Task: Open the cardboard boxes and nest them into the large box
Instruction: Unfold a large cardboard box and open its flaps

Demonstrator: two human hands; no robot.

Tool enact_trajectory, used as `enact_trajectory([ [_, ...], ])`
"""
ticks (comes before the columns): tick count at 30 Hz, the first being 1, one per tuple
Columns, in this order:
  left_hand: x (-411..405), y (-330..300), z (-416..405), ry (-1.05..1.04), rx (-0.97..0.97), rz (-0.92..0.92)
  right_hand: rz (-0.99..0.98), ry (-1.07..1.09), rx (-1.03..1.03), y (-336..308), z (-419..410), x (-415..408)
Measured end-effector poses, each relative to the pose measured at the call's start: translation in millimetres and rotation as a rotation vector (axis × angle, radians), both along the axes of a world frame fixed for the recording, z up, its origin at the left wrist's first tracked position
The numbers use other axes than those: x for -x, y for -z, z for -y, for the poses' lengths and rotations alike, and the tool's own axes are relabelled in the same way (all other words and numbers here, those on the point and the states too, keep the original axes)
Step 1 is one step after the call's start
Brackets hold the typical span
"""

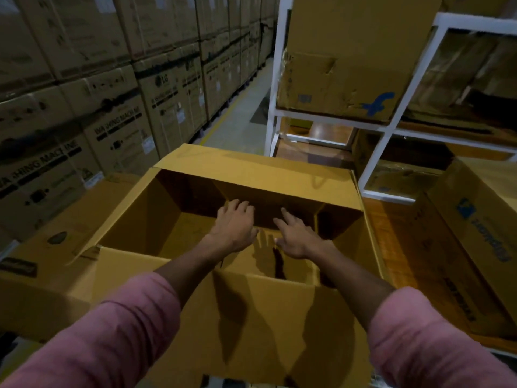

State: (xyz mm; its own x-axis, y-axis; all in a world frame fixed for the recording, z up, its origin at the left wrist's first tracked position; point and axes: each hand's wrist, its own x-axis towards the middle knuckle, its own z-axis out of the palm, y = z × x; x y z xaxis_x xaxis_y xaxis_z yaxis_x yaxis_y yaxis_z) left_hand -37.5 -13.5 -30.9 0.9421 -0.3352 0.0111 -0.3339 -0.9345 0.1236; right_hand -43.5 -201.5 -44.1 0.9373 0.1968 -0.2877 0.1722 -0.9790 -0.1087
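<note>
- Both arms extended forward and down, converging toward centre; pink sleeves pushed up to mid-forearm.
- Left hand (234,224): palm down, fingers straight and slightly spread, pointing away from the body.
- Right hand (292,235): palm down, index finger extended forward, other fingers loosely relaxed (contact underneath not discernible).
- Hands close together, not touching; neither grips anything.

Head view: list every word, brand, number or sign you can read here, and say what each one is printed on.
"LG": stacked carton in the left wall of boxes.
"WASHING MACHINE": carton lower in that wall; it appears again, partly cut off, on the nearer carton.
Blue "f" logo: worn box on the white rack.
Blue logo and lettering on the right-hand box: too skewed to read.
White stickers and small print: too blurred.
</note>
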Motion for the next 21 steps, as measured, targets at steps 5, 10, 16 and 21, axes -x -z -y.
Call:
enact_trajectory([
  [5,-72,7,2,0.033,-0.051,0.139,0.367,-0.004,0.016,-17,-2,-57],
  [10,-146,6,4,0.017,-0.032,0.187,0.521,0.036,0.002,-35,9,-126],
  [16,-214,7,7,0.004,-0.021,0.203,0.445,0.112,0.047,-34,19,-185],
  [21,-237,27,9,0.012,-0.035,0.127,0.313,0.156,0.025,-14,23,-204],
])
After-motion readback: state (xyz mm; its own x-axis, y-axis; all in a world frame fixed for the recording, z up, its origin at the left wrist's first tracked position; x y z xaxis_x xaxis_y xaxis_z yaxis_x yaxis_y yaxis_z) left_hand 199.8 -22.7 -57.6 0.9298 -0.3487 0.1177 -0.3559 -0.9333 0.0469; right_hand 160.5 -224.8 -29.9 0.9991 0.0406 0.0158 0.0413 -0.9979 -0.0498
